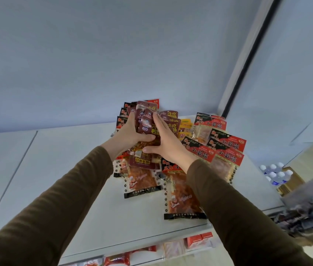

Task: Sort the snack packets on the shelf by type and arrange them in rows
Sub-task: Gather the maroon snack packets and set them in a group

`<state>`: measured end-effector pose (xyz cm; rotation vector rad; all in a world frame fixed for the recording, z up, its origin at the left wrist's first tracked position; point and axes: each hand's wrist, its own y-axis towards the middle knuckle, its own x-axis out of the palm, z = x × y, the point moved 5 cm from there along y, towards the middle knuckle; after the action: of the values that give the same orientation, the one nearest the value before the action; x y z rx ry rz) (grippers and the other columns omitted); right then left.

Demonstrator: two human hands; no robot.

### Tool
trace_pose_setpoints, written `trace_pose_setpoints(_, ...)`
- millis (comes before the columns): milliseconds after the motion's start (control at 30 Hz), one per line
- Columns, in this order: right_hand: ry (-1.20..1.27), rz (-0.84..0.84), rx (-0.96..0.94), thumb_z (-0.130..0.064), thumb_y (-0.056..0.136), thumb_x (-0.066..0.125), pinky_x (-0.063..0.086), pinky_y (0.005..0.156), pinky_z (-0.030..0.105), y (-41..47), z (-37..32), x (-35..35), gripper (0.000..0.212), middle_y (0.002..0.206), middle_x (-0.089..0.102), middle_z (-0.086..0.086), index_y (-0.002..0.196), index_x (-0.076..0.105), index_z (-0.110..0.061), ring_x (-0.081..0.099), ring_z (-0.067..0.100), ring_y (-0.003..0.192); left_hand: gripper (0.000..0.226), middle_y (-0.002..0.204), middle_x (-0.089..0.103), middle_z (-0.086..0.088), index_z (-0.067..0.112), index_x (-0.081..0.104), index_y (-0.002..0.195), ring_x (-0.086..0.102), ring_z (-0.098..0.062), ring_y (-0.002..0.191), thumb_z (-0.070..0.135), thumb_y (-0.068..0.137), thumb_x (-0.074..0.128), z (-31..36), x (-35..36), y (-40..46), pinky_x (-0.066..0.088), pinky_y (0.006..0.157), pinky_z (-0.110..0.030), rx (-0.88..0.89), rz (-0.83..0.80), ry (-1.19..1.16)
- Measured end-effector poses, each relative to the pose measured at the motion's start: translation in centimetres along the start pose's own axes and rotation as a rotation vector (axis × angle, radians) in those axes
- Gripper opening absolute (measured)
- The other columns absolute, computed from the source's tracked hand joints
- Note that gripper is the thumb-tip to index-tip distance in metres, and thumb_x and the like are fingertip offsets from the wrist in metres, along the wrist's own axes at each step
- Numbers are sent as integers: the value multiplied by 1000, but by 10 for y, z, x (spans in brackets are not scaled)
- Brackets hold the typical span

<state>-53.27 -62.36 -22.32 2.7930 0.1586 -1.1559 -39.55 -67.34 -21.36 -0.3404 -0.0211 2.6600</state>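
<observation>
On the white shelf top (71, 169) lies a heap of snack packets. Both hands clasp a stack of dark maroon packets (147, 120) held upright above the heap. My left hand (130, 135) grips the stack's left side, thumb across its lower front. My right hand (163, 139) grips its right side, fingers up along the edge. Red-and-black topped packets (226, 144) overlap at the right, and two more lie in front (182, 198). Yellow packets (185, 129) peek out behind the right hand. More black-red packets (122, 120) stand behind the left hand.
The blue-grey wall (113, 54) rises right behind the heap. A lower shelf (173, 246) under the front edge holds red and pale packets. Bottled water (275, 173) stands on the floor at the right, beside blurred goods (309, 212).
</observation>
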Motion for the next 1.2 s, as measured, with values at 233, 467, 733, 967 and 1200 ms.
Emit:
trace_pose_setpoints(233,253,105,-68,-50,83,78,19,116,31,10,-22,-13,104,168,9,-17,157,5,-49,13,5,152,82,120,71,-6,24,41,136,76,-17,95,7,72,90,-8,-36,-27,63,72,-35,-57,238,-343)
trace_pose_setpoints(467,46,290,196,-24,103,57,56,87,32,40,-5,-38,51,143,57,5,150,41,-15,62,17,111,81,121,73,-6,28,47,136,75,-29,104,12,68,88,-19,-72,-63,62,82,-50,-89,301,-507)
trace_pose_setpoints(733,-656,144,210,-77,84,55,22,122,48,75,-20,10,117,155,41,23,157,14,4,39,38,144,85,125,71,-8,27,47,139,73,-32,108,15,66,89,-30,-67,-73,57,93,-59,-113,292,-516)
trace_pose_setpoints(967,-322,302,202,-43,83,79,37,116,48,75,-15,7,105,148,46,19,161,14,-16,42,40,138,88,124,71,-10,23,44,138,75,-31,103,13,63,89,-34,-71,-75,60,87,-53,-132,303,-539)
trace_pose_setpoints(1200,91,496,107,2,97,59,46,103,28,65,-13,-28,77,144,52,8,159,23,-25,55,24,129,81,125,70,-13,28,45,139,74,-34,106,3,73,84,-30,-70,-76,59,89,-57,-100,254,-544)
